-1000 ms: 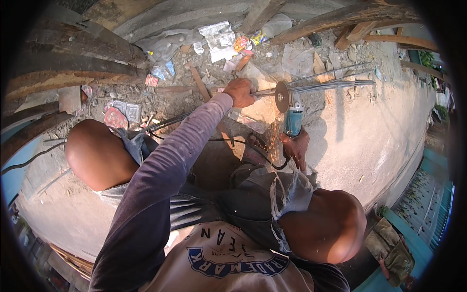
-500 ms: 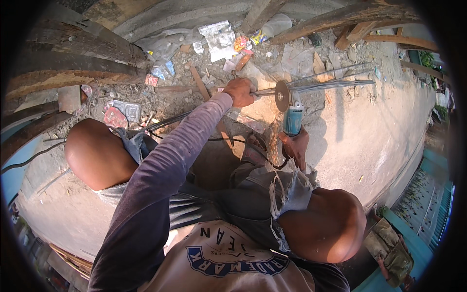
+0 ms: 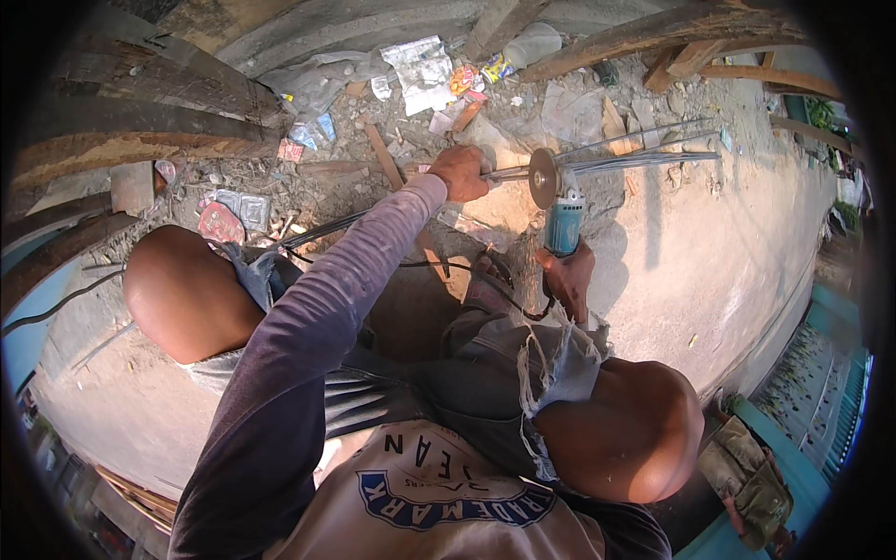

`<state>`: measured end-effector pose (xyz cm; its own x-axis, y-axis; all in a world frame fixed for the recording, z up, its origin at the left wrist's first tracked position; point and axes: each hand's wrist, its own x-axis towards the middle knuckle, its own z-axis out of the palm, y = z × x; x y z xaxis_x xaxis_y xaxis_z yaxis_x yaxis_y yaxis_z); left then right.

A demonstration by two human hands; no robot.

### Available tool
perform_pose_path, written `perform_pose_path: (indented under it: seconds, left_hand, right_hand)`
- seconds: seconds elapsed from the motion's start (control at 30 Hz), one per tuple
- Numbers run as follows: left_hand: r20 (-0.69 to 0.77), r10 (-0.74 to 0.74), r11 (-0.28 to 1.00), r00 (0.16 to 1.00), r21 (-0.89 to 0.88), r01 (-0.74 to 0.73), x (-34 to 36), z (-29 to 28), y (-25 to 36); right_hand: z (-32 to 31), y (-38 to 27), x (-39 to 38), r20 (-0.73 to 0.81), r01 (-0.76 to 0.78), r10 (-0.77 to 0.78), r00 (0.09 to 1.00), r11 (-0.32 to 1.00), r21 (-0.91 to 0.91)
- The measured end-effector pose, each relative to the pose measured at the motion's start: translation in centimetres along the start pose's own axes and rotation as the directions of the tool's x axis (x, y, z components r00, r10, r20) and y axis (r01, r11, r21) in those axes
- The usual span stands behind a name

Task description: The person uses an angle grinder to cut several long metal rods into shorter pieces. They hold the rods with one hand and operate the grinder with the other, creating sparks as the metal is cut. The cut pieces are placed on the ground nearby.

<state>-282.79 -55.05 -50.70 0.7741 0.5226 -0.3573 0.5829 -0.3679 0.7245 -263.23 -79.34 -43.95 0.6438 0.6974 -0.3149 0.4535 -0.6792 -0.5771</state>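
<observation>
My left hand [image 3: 461, 174] is closed around a bundle of thin metal rods [image 3: 644, 163] that runs low over the ground from left to right. In my right hand [image 3: 569, 280] is a teal angle grinder [image 3: 564, 227], gripped by its body with the disc end pointing away from me. Its round cutting disc [image 3: 543, 178] meets the rods just right of my left hand. Faint sparks drop from the disc toward my right hand. A black cord [image 3: 439, 266] loops from the grinder's lower end off to the left.
Wooden beams [image 3: 149, 135] stand at the left, and another beam [image 3: 672, 37] crosses the far right. Crumpled wrappers [image 3: 420, 75] and rubble litter the dirt ahead. A wood strip [image 3: 383, 154] lies beyond my left forearm. Concrete paving [image 3: 719, 252] spreads to the right.
The spark stream under the disc has thinned. The grinder has shifted very slightly, while my left hand keeps its grip on the rods.
</observation>
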Motion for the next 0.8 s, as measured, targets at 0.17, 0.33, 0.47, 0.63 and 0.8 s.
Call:
perform_pose_path:
  seconds: [0.17, 0.33, 0.47, 0.63, 0.8]
  left_hand:
    - [0.024, -0.016, 1.0, 1.0, -0.012, 0.017, -0.1, 0.0, -0.1]
    - [0.035, -0.017, 1.0, 0.999, 0.0, 0.017, 0.2, 0.0, 0.1]
    - [-0.039, 0.025, 0.999, 0.999, 0.023, -0.024, 0.1, 0.4, -0.5]
    - [0.0, 0.021, 0.999, 1.0, 0.037, -0.021, 0.2, 0.1, -0.5]
    - [-0.07, -0.012, 1.0, 0.998, -0.011, 0.011, -1.0, 0.1, 0.8]
  right_hand:
    - [-0.1, -0.3, -0.3, 0.012, -0.013, 0.012, 1.0, 1.0, 0.028]
    - [-0.2, -0.1, 0.1, 0.016, -0.009, 0.009, 1.0, 1.0, -0.009]
    - [-0.1, -0.1, -0.1, 0.007, 0.012, -0.012, 1.0, 1.0, 0.011]
    - [0.1, -0.9, -0.8, 0.005, -0.049, 0.049, 0.999, 0.996, 0.074]
    - [-1.2, -0.8, -2.5, -0.014, -0.154, 0.162, 0.987, 0.957, 0.245]
